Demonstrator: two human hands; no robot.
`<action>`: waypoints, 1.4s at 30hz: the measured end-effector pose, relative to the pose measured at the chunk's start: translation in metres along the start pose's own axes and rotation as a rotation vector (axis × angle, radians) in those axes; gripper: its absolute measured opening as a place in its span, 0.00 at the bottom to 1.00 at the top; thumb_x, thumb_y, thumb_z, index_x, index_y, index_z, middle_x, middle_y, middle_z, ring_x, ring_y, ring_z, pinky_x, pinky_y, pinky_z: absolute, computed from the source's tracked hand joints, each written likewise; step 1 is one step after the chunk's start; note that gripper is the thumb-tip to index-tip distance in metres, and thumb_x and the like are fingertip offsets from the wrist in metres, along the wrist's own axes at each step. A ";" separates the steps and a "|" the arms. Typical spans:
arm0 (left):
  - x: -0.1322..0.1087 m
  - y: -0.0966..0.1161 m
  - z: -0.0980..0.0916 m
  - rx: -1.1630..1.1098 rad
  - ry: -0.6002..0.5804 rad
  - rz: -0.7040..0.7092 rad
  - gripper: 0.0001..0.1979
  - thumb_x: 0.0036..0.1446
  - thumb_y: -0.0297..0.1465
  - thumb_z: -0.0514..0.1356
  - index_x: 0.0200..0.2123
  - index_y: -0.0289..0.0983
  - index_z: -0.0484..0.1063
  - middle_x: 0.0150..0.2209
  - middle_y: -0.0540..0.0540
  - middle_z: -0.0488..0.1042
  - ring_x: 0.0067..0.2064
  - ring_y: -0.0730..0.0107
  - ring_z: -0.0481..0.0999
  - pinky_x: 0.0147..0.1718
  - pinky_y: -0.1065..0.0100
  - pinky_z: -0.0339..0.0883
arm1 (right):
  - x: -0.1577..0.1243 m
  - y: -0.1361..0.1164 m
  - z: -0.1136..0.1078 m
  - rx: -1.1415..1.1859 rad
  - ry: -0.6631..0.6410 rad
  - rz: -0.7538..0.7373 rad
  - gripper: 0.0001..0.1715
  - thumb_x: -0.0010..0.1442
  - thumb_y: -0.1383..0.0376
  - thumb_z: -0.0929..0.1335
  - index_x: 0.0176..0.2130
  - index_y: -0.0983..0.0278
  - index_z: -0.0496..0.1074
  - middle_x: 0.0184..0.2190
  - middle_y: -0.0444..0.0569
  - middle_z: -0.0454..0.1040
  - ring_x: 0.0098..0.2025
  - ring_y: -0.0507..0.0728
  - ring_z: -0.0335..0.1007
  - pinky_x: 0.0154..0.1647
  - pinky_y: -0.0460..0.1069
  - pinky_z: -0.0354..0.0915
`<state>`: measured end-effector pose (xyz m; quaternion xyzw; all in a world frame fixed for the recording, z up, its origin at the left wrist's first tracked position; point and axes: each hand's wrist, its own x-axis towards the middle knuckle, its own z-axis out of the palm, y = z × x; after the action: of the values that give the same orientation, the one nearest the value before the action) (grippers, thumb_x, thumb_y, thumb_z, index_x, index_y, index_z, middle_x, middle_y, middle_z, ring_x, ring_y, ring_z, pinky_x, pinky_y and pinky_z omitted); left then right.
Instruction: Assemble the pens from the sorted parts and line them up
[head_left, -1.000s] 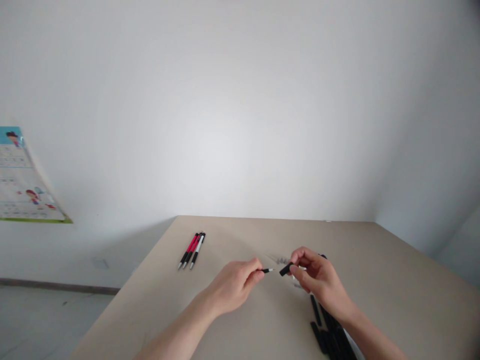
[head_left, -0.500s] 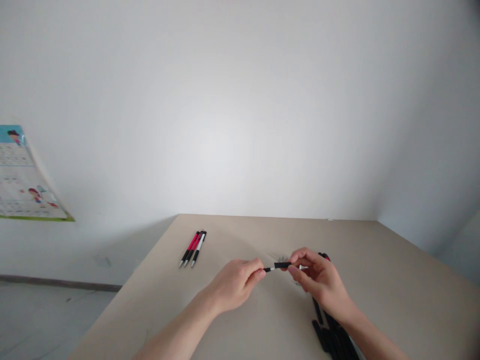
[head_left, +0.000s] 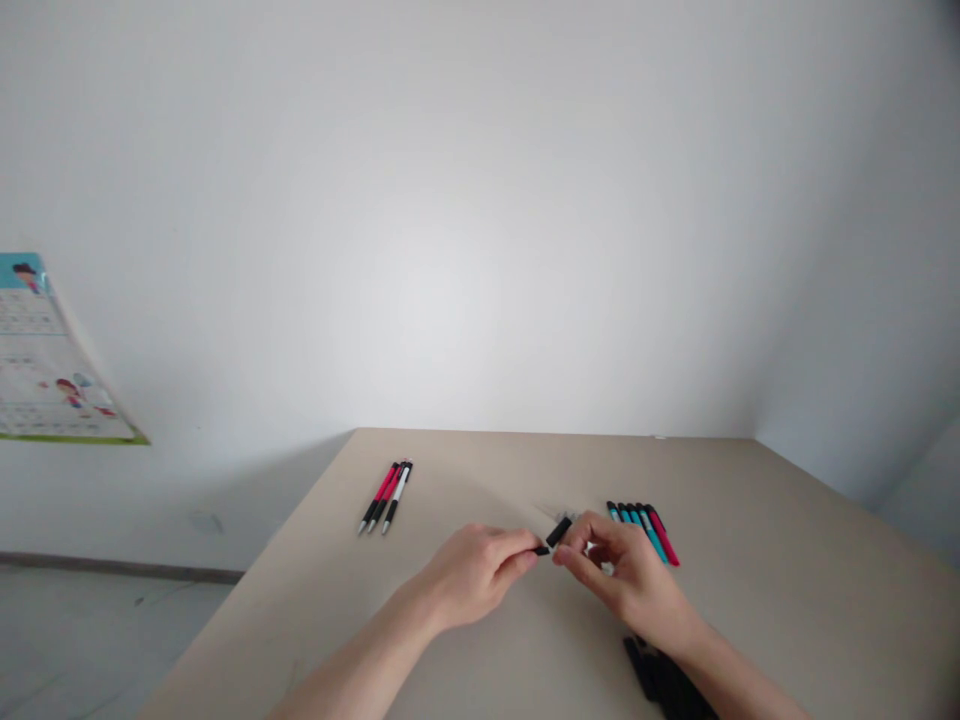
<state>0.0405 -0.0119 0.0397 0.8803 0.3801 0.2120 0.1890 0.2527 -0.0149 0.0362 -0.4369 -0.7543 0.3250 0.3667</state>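
Near the middle of the lower half of the frame, a short, matt black tube, straight-sided and plain, sits at the fingertips of the right hand, which is closed on it. Its long axis slants from lower left to upper right, the lower end pointing towards the left hand. That hand has thumb and forefinger pressed together on a thin black rod, whose short visible end points right, nearly level; whether rod and tube touch cannot be told. Behind the fingers lie small clear pieces, too blurred to make out. The smooth, dull beige tabletop also carries, left of centre, three slim pens with red or white barrels, black grips and shiny cone tips pointing lower left. Right of centre, a row of glossy teal and red barrels slants from upper left to lower right. At the lower right, dark black pieces lie bunched, partly covered by the right forearm.
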 end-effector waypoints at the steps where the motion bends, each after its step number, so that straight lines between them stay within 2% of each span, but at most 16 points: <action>1: 0.000 0.000 0.000 -0.003 -0.003 0.005 0.15 0.67 0.34 0.45 0.46 0.42 0.70 0.32 0.49 0.75 0.32 0.70 0.72 0.30 0.73 0.58 | 0.000 0.001 0.000 0.001 0.002 0.013 0.18 0.61 0.55 0.64 0.26 0.64 0.66 0.23 0.44 0.69 0.24 0.51 0.61 0.24 0.45 0.57; 3: 0.000 -0.002 0.000 0.014 -0.002 -0.010 0.15 0.67 0.34 0.45 0.45 0.42 0.70 0.33 0.49 0.76 0.32 0.70 0.73 0.30 0.73 0.58 | 0.002 0.005 -0.002 -0.034 0.028 0.035 0.21 0.61 0.54 0.62 0.23 0.64 0.64 0.19 0.44 0.67 0.22 0.50 0.59 0.22 0.45 0.55; 6: 0.000 -0.006 0.002 0.087 0.007 -0.091 0.15 0.66 0.36 0.46 0.37 0.40 0.72 0.28 0.49 0.74 0.28 0.70 0.71 0.27 0.72 0.56 | 0.005 0.013 -0.009 -0.211 0.138 0.052 0.22 0.62 0.55 0.61 0.21 0.63 0.62 0.17 0.43 0.64 0.20 0.51 0.57 0.22 0.46 0.55; 9: 0.001 -0.011 0.003 0.136 0.041 -0.164 0.14 0.64 0.37 0.50 0.31 0.39 0.71 0.26 0.50 0.73 0.27 0.70 0.70 0.26 0.72 0.53 | 0.009 0.019 -0.014 -0.413 0.210 -0.010 0.13 0.61 0.58 0.62 0.31 0.63 0.69 0.27 0.48 0.73 0.31 0.56 0.66 0.33 0.49 0.62; 10: 0.001 -0.013 0.004 0.141 0.056 -0.179 0.13 0.63 0.37 0.51 0.31 0.39 0.71 0.27 0.49 0.74 0.28 0.70 0.70 0.26 0.72 0.53 | 0.010 0.020 -0.015 -0.458 0.200 -0.045 0.11 0.60 0.60 0.63 0.37 0.63 0.71 0.33 0.50 0.74 0.36 0.58 0.68 0.38 0.51 0.63; 12: 0.002 -0.014 0.005 0.150 0.085 -0.197 0.12 0.62 0.37 0.53 0.30 0.38 0.70 0.28 0.49 0.74 0.29 0.70 0.70 0.27 0.72 0.53 | 0.013 0.020 -0.012 -0.522 0.136 -0.104 0.15 0.60 0.63 0.63 0.45 0.63 0.71 0.41 0.52 0.74 0.44 0.60 0.67 0.46 0.54 0.62; 15: 0.003 -0.016 0.006 0.169 0.109 -0.213 0.13 0.63 0.37 0.52 0.29 0.37 0.69 0.28 0.48 0.73 0.28 0.70 0.69 0.27 0.72 0.52 | 0.016 0.019 -0.004 -0.613 0.001 -0.136 0.15 0.58 0.67 0.65 0.45 0.63 0.73 0.40 0.52 0.75 0.43 0.61 0.66 0.46 0.54 0.61; 18: 0.003 -0.018 0.007 0.173 0.111 -0.216 0.14 0.63 0.36 0.51 0.28 0.37 0.69 0.26 0.48 0.72 0.27 0.70 0.68 0.26 0.71 0.51 | 0.019 0.018 0.001 -0.657 -0.036 -0.135 0.15 0.55 0.70 0.67 0.43 0.63 0.74 0.39 0.51 0.75 0.42 0.61 0.65 0.45 0.54 0.61; 20: 0.003 -0.018 0.008 0.166 0.112 -0.216 0.14 0.63 0.36 0.51 0.28 0.37 0.69 0.27 0.48 0.72 0.28 0.70 0.68 0.27 0.71 0.51 | 0.020 0.019 0.001 -0.651 -0.031 -0.135 0.16 0.54 0.71 0.67 0.43 0.63 0.74 0.38 0.51 0.75 0.42 0.61 0.65 0.45 0.54 0.60; 23: 0.003 -0.018 0.008 0.152 0.107 -0.219 0.14 0.63 0.37 0.51 0.29 0.37 0.70 0.27 0.48 0.72 0.28 0.70 0.68 0.27 0.71 0.51 | 0.021 0.020 -0.001 -0.640 -0.019 -0.102 0.12 0.54 0.71 0.66 0.39 0.63 0.75 0.34 0.50 0.75 0.40 0.60 0.67 0.44 0.52 0.61; 27: 0.003 -0.015 0.006 0.146 0.078 -0.209 0.16 0.63 0.39 0.50 0.29 0.37 0.70 0.26 0.48 0.72 0.27 0.70 0.67 0.26 0.71 0.51 | 0.022 0.020 -0.003 -0.671 -0.037 0.008 0.08 0.54 0.71 0.65 0.34 0.64 0.73 0.32 0.50 0.74 0.38 0.59 0.69 0.41 0.50 0.62; 31: 0.003 -0.015 0.005 0.154 0.071 -0.198 0.18 0.65 0.38 0.48 0.29 0.38 0.70 0.26 0.49 0.72 0.26 0.70 0.67 0.25 0.71 0.50 | 0.021 0.020 -0.002 -0.663 -0.039 0.083 0.09 0.53 0.72 0.64 0.35 0.64 0.72 0.32 0.50 0.74 0.37 0.59 0.70 0.40 0.50 0.63; 33: 0.002 -0.016 0.005 0.165 0.075 -0.189 0.18 0.65 0.37 0.47 0.28 0.38 0.70 0.26 0.49 0.72 0.27 0.70 0.67 0.25 0.70 0.50 | 0.018 0.019 -0.002 -0.615 -0.004 0.051 0.09 0.53 0.71 0.64 0.36 0.64 0.71 0.32 0.50 0.74 0.36 0.58 0.70 0.39 0.51 0.63; 35: 0.002 -0.017 0.005 0.172 0.073 -0.179 0.18 0.65 0.36 0.47 0.28 0.38 0.70 0.26 0.48 0.72 0.27 0.69 0.68 0.26 0.70 0.50 | 0.015 0.015 -0.003 -0.513 0.018 -0.044 0.09 0.55 0.71 0.64 0.38 0.63 0.70 0.32 0.49 0.73 0.36 0.57 0.69 0.39 0.50 0.63; 38: 0.001 -0.018 0.006 0.177 0.065 -0.173 0.17 0.64 0.36 0.48 0.27 0.38 0.70 0.25 0.48 0.71 0.27 0.69 0.68 0.26 0.71 0.51 | 0.011 0.007 -0.004 -0.343 0.011 -0.190 0.07 0.58 0.70 0.63 0.38 0.62 0.67 0.33 0.47 0.71 0.34 0.54 0.68 0.37 0.48 0.64; 42: 0.001 -0.018 0.005 0.184 0.055 -0.150 0.17 0.64 0.35 0.48 0.26 0.37 0.69 0.24 0.49 0.71 0.27 0.69 0.69 0.26 0.71 0.52 | 0.008 -0.001 -0.005 -0.249 -0.008 -0.263 0.07 0.61 0.71 0.61 0.39 0.62 0.66 0.35 0.48 0.70 0.35 0.54 0.67 0.37 0.47 0.64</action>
<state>0.0330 -0.0001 0.0268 0.8569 0.4676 0.1857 0.1122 0.2538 -0.0068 0.0417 -0.3752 -0.8409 0.1799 0.3460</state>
